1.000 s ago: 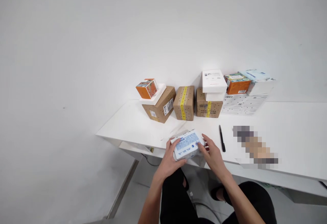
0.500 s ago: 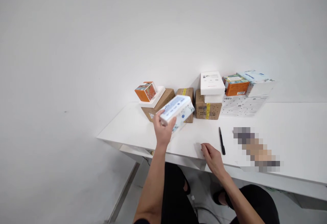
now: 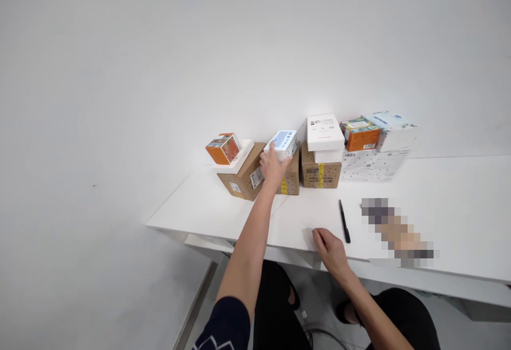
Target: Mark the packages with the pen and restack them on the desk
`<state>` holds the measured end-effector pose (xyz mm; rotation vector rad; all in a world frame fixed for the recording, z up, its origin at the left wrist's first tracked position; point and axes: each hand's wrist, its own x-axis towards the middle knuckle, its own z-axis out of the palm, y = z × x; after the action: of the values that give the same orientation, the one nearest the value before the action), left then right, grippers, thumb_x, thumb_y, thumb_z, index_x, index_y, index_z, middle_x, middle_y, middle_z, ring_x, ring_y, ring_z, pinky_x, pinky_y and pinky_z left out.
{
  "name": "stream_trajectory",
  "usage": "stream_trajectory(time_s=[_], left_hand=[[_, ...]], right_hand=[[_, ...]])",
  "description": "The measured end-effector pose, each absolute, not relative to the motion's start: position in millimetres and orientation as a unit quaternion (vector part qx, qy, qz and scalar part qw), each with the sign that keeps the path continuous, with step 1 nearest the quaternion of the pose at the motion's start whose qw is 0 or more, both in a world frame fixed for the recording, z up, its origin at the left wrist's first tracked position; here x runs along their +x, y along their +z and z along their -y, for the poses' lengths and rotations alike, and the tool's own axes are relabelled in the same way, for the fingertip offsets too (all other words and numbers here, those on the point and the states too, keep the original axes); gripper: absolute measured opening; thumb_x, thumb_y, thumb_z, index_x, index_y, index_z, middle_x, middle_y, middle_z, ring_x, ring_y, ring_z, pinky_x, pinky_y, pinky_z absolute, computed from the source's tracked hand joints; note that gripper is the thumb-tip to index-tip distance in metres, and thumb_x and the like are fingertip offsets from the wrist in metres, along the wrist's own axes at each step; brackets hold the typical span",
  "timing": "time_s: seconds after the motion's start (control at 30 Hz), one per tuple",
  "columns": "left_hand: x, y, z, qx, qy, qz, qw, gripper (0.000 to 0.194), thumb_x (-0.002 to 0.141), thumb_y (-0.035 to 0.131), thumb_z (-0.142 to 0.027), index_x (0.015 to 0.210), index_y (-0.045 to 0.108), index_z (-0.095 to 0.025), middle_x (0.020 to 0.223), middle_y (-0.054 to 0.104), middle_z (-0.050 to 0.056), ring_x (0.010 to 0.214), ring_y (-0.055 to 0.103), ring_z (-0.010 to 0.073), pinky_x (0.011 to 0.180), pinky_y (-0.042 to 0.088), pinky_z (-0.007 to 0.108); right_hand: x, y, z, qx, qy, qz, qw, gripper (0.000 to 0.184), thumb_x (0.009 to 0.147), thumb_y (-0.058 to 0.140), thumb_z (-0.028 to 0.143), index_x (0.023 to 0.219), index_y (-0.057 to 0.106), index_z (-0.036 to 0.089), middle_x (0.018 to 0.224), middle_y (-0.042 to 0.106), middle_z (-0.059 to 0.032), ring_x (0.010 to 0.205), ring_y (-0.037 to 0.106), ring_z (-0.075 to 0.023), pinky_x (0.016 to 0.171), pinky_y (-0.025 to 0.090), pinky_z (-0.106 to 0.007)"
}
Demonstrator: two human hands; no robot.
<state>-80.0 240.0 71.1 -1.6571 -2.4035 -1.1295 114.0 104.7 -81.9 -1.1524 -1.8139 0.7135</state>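
My left hand (image 3: 274, 166) grips the near end of a white and light-blue tissue box (image 3: 283, 142), thumb on one side and fingers on the other. The tissue box is over a brown cardboard box (image 3: 293, 175) with yellow tape; whether its full weight rests there I cannot tell. My right hand (image 3: 330, 249) lies at the front edge of the white table (image 3: 223, 217), its fingers curled and plainly holding nothing. A black pen (image 3: 344, 222) lies just to the right of that hand.
Left, an orange box (image 3: 223, 150) sits on a flat white box (image 3: 241, 161) atop a cardboard box (image 3: 243, 182). Right, white boxes (image 3: 325, 131) top another taped carton (image 3: 321, 174). Farther right, an orange carton (image 3: 361, 137) and a pale-blue box (image 3: 393, 131) rest on a white box (image 3: 373, 164).
My left hand has carried the tissue box away from me and slightly right, from above the table's middle to the top of the middle cardboard box. My right hand has stayed in place.
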Motion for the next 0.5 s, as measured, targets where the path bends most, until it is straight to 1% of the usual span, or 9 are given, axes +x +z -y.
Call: stream_trajectory(time_s=[0.1, 0.2, 0.27, 0.3, 0.37, 0.4, 0.43, 0.47, 0.5], left_hand=[[-74.5, 74.1, -248.5, -0.517, -0.337, 0.786, 0.026, 0.084, 0.076, 0.062, -0.055, 0.145, 0.025, -0.025, 0.13, 0.041, 0.022, 0.117, 0.046, 0.0405, 0.093, 0.038, 0.053], [-72.6, 81.4, -247.0, -0.53, -0.344, 0.773, 0.057, 0.083, 0.074, 0.064, -0.057, 0.143, 0.03, -0.025, 0.137, 0.036, 0.022, 0.125, 0.039, 0.0419, 0.099, 0.032, 0.057], [-83.2, 91.9, -237.5, -0.537, -0.382, 0.744, 0.104, 0.077, 0.074, 0.066, -0.054, 0.138, 0.036, -0.026, 0.142, 0.032, 0.018, 0.133, 0.03, 0.04, 0.105, 0.025, 0.058], [-93.5, 98.7, -231.1, -0.529, -0.414, 0.729, 0.131, 0.072, 0.074, 0.067, -0.05, 0.136, 0.039, -0.025, 0.142, 0.031, 0.017, 0.135, 0.027, 0.0383, 0.107, 0.022, 0.057], [-122.8, 113.4, -217.5, -0.466, -0.506, 0.704, 0.18, 0.064, 0.078, 0.067, -0.043, 0.132, 0.041, -0.021, 0.142, 0.032, 0.015, 0.136, 0.024, 0.035, 0.11, 0.019, 0.056], [-140.3, 120.4, -211.5, -0.422, -0.543, 0.701, 0.188, 0.065, 0.077, 0.069, -0.04, 0.132, 0.041, -0.019, 0.14, 0.033, 0.015, 0.135, 0.026, 0.035, 0.11, 0.019, 0.057], [-158.2, 126.3, -206.4, -0.37, -0.574, 0.704, 0.196, 0.07, 0.075, 0.072, -0.035, 0.134, 0.038, -0.019, 0.142, 0.031, 0.014, 0.135, 0.025, 0.0358, 0.11, 0.019, 0.058], [-175.4, 130.8, -202.3, -0.346, -0.582, 0.71, 0.196, 0.077, 0.074, 0.073, -0.032, 0.138, 0.033, -0.017, 0.143, 0.028, 0.015, 0.136, 0.022, 0.0385, 0.109, 0.018, 0.061], [-191.1, 133.9, -199.3, -0.341, -0.58, 0.72, 0.171, 0.084, 0.069, 0.077, -0.03, 0.139, 0.032, -0.017, 0.141, 0.03, 0.015, 0.134, 0.024, 0.0411, 0.107, 0.019, 0.064]], right_hand=[[114.4, -83.2, -105.1, -0.465, 0.274, 0.725, 0.428, 0.037, 0.094, 0.038, 0.044, 0.082, 0.063, 0.019, 0.076, 0.068, -0.0064, 0.068, 0.063, -0.0179, 0.065, 0.047, -0.028], [115.1, -83.3, -105.0, -0.467, 0.273, 0.724, 0.428, 0.037, 0.094, 0.038, 0.044, 0.081, 0.062, 0.019, 0.074, 0.068, -0.0058, 0.066, 0.063, -0.0177, 0.063, 0.047, -0.028], [115.4, -82.5, -104.7, -0.465, 0.274, 0.725, 0.428, 0.037, 0.094, 0.038, 0.043, 0.081, 0.062, 0.019, 0.073, 0.068, -0.0055, 0.066, 0.063, -0.0177, 0.062, 0.047, -0.027], [115.4, -81.9, -104.4, -0.464, 0.274, 0.725, 0.428, 0.036, 0.094, 0.038, 0.043, 0.081, 0.062, 0.019, 0.074, 0.068, -0.0056, 0.066, 0.063, -0.0178, 0.062, 0.047, -0.027], [115.1, -80.9, -104.1, -0.461, 0.273, 0.726, 0.431, 0.036, 0.094, 0.038, 0.043, 0.082, 0.063, 0.019, 0.074, 0.068, -0.0059, 0.066, 0.063, -0.0181, 0.063, 0.047, -0.028], [114.9, -80.8, -104.0, -0.461, 0.273, 0.725, 0.433, 0.037, 0.094, 0.038, 0.044, 0.082, 0.063, 0.02, 0.075, 0.068, -0.0062, 0.066, 0.063, -0.0183, 0.063, 0.047, -0.028], [114.7, -81.0, -103.9, -0.461, 0.272, 0.724, 0.435, 0.037, 0.093, 0.038, 0.044, 0.082, 0.063, 0.02, 0.075, 0.069, -0.0064, 0.066, 0.064, -0.0184, 0.063, 0.048, -0.028], [114.5, -81.6, -104.0, -0.462, 0.272, 0.722, 0.436, 0.037, 0.093, 0.038, 0.045, 0.082, 0.063, 0.02, 0.075, 0.069, -0.0066, 0.067, 0.064, -0.0186, 0.063, 0.048, -0.028], [114.4, -82.6, -104.0, -0.464, 0.272, 0.721, 0.437, 0.037, 0.093, 0.038, 0.045, 0.082, 0.063, 0.02, 0.076, 0.069, -0.0068, 0.067, 0.064, -0.0187, 0.063, 0.048, -0.029]])
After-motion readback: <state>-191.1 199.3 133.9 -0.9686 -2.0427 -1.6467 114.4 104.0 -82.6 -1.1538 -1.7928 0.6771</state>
